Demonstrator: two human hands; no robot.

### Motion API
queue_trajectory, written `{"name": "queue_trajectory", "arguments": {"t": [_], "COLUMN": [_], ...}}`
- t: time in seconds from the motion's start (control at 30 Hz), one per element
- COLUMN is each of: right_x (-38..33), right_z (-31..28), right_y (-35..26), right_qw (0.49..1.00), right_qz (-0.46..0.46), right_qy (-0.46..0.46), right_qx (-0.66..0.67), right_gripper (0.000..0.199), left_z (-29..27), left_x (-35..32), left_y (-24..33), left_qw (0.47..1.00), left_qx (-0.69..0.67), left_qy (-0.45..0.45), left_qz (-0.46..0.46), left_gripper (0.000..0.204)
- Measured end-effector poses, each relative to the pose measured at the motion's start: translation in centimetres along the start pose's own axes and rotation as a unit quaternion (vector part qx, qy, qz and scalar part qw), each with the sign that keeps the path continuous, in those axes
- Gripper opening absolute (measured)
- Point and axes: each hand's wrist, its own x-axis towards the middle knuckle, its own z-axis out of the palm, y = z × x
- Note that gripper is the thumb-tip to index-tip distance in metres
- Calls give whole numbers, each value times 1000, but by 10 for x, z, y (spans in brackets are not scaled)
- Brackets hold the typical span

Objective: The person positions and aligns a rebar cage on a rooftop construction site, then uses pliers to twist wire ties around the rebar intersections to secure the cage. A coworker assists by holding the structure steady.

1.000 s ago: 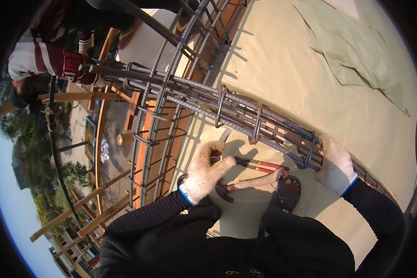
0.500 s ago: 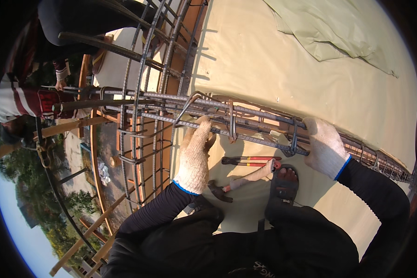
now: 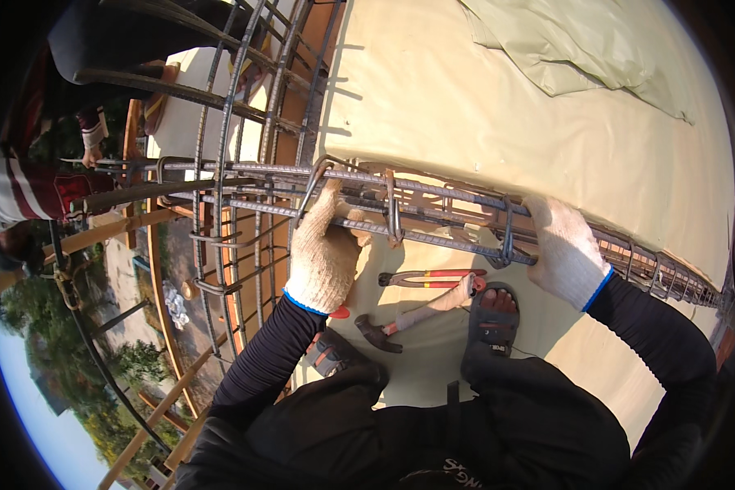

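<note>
Two gloved hands (image 3: 322, 265) (image 3: 567, 249) touch one rebar cage (image 3: 449, 242).

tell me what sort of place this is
Most likely a building site: a steel rebar cage stretches across the view, and a claw hammer with a wrapped handle and red-and-yellow-handled pincers lie on the pale sheeting below it.

"See any writing?"

"Yes, big pale letters (image 3: 456, 466) on the black clothes (image 3: 539, 437), but only part of the word shows."

"Any more?"

"Tiny light letters (image 3: 496, 348) on the right sandal (image 3: 498, 319), by its ankle end. Too small for me."
</note>
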Motion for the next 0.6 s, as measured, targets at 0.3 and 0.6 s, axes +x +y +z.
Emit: {"name": "queue_trajectory", "arguments": {"t": [0.3,0.6], "right_x": [4,4], "right_z": [-6,-5], "right_y": [-4,1], "right_qw": [1000,1000], "right_qz": [15,-1], "right_qy": [-24,-15], "right_qx": [-1,4], "right_gripper": [69,72], "left_z": [-25,-16], "left_x": [9,3], "left_y": [-7,2], "left_qw": [1000,993], "left_qx": [11,90], "left_qy": [-20,-74], "left_qz": [6,-5], "left_gripper": [44,46]}}
